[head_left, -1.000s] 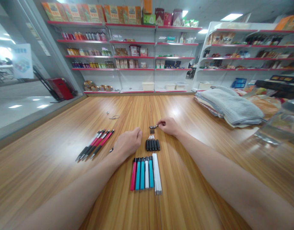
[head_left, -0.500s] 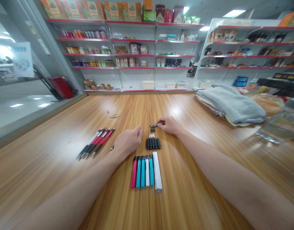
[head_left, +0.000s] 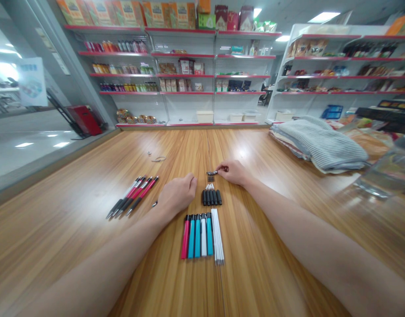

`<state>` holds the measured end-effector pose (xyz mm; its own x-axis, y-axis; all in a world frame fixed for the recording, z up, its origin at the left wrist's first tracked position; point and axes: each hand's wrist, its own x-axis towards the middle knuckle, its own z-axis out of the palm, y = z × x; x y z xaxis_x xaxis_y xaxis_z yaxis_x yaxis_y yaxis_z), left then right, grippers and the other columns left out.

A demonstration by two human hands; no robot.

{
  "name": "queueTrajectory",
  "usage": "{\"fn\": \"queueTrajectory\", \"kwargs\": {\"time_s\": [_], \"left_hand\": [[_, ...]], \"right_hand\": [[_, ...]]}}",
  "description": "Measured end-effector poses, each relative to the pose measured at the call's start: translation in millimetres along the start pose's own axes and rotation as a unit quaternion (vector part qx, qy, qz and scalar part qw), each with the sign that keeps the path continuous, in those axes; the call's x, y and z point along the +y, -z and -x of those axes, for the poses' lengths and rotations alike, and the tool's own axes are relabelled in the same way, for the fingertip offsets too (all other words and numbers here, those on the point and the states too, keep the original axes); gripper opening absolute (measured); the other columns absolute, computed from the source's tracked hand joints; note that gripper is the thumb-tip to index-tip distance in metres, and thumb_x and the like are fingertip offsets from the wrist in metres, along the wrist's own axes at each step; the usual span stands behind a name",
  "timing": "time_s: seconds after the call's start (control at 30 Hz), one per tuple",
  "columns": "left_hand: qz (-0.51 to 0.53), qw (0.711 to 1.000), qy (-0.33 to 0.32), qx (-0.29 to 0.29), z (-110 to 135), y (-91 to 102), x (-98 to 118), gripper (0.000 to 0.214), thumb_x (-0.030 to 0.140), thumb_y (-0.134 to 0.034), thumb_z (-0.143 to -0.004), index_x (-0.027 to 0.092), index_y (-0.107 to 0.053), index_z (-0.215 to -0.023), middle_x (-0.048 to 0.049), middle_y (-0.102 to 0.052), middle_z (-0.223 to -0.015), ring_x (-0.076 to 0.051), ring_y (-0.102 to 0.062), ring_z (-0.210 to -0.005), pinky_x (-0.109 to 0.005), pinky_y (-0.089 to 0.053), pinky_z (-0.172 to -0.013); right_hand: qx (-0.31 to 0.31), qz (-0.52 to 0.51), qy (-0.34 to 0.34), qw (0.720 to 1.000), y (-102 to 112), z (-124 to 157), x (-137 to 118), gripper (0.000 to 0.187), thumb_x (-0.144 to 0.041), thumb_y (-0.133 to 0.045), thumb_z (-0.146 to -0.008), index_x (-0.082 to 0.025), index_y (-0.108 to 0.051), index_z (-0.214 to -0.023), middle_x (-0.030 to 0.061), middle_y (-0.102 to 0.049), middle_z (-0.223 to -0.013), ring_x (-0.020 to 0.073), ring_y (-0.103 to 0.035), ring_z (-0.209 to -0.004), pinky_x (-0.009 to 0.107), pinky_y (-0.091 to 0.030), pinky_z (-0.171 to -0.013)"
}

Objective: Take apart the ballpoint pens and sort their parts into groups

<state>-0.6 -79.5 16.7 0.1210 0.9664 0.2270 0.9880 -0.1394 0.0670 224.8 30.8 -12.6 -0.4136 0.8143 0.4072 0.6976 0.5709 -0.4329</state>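
My right hand [head_left: 233,172] pinches with thumb and forefinger at the right end of a small cluster of shiny metal pen tips [head_left: 211,173]. Just below them lie small dark springs [head_left: 211,179], short white pieces [head_left: 209,187] and a row of black grip sleeves [head_left: 212,197]. Closer to me are pen barrels [head_left: 197,236] in pink, teal and white, with white ink refills [head_left: 217,237] alongside. My left hand [head_left: 178,192] rests closed on the table, left of the sleeves; its curled fingers hide whatever may be inside.
Several assembled pens [head_left: 132,197] lie at the left. Beyond them are a thin ring-like strip [head_left: 158,159] and a tiny metal piece [head_left: 149,153]. Folded striped cloth [head_left: 324,143] and a clear container [head_left: 387,169] stand at the right. Stocked shelves [head_left: 185,75] line the back.
Nearly nothing differs. Both hands hold the same poses and places; the whole view has shifted very slightly.
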Motion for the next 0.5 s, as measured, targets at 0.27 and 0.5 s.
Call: {"fn": "queueTrajectory", "kwargs": {"time_s": [0.27,0.5], "left_hand": [[0.028,0.998,-0.057,0.026,-5,-2.6,-7,0.037,0.035,-0.028,-0.095,0.018,-0.061,-0.087,-0.0097,-0.068,-0.088,-0.023,-0.063,-0.083,-0.031,-0.041,-0.071],[0.100,0.987,-0.115,0.057,0,1.3,-6,0.028,0.026,-0.038,-0.093,0.018,-0.063,-0.099,-0.0080,-0.068,-0.096,-0.020,-0.062,-0.091,-0.028,-0.044,-0.079]], "right_hand": [[0.017,-0.007,0.001,1.000,-1,1,-2,0.020,-0.022,-0.054,-0.077,-0.020,-0.073,-0.084,0.0019,-0.066,-0.074,0.0122,-0.055,-0.065,0.022,-0.039,-0.059],[0.141,-0.109,-0.079,0.981,10,3,-1,0.022,-0.028,-0.053,-0.077,-0.014,-0.070,-0.079,0.0015,-0.062,-0.063,0.0117,-0.053,-0.057,0.022,-0.038,-0.055]]}}
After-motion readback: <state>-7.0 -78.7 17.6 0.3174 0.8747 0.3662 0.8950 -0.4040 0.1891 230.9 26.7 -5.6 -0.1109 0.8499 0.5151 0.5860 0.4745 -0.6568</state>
